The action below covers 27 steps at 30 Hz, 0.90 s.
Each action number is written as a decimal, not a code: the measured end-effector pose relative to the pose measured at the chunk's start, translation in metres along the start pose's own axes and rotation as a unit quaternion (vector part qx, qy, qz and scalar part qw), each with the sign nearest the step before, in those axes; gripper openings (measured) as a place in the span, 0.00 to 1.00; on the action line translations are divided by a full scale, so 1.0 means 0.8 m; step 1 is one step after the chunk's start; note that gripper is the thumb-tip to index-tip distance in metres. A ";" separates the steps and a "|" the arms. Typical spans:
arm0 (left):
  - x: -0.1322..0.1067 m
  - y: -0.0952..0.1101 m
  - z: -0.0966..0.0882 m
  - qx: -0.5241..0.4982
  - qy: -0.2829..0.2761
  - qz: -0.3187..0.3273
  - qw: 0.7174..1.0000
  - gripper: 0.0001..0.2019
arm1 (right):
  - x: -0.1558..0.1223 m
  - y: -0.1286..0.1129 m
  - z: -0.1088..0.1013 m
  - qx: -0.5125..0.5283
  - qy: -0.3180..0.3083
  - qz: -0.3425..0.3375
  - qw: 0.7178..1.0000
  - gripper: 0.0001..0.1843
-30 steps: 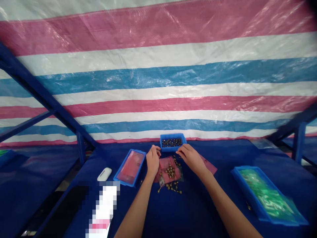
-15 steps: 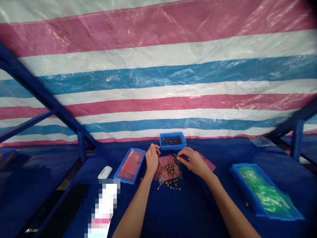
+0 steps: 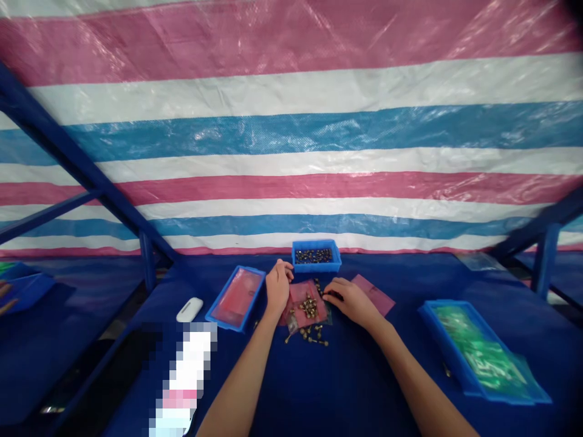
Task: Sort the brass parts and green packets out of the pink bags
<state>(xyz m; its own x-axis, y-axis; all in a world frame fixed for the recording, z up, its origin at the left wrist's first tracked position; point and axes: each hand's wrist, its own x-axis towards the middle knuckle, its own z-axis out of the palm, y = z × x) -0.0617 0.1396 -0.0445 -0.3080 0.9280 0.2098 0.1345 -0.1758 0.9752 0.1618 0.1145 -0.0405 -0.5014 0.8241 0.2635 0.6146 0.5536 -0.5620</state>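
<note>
Two bare hands work at the far middle of a blue table (image 3: 346,388), seen from my remote station through the head camera. The left hand (image 3: 277,288) rests at the upper left edge of a pink bag (image 3: 298,297) lying flat on the table, its fingers curled and bunched together. I cannot tell whether they grip the bag's edge or only touch it. The right hand (image 3: 350,300) sits at the bag's right edge, fingers bent and drawn close, tips pointing left. What they pinch, if anything, is too small for me to make out.

A cluster of brass parts (image 3: 310,305) lies on the bag, between the hands, and more spill onto the table just in front of it. Behind the hands stands a small blue tray (image 3: 316,265) of dark parts. A tray of pink bags (image 3: 234,291) sits to the left, near a white device (image 3: 190,309). A tray of green bags (image 3: 478,349) lies well apart on the right. A striped tarp (image 3: 291,121) hangs behind.
</note>
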 end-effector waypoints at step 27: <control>0.000 -0.005 -0.001 -0.009 0.005 0.003 1.000 0.29 | -0.017 -0.010 -0.010 -0.091 0.029 0.017 0.995 0.08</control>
<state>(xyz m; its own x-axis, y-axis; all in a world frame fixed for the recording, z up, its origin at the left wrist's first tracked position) -0.0627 0.1400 -0.0484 -0.3172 0.9235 0.2158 0.1188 -0.1870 0.9751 0.1687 0.0996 -0.0336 -0.4453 0.8459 0.2935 0.7334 0.5327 -0.4223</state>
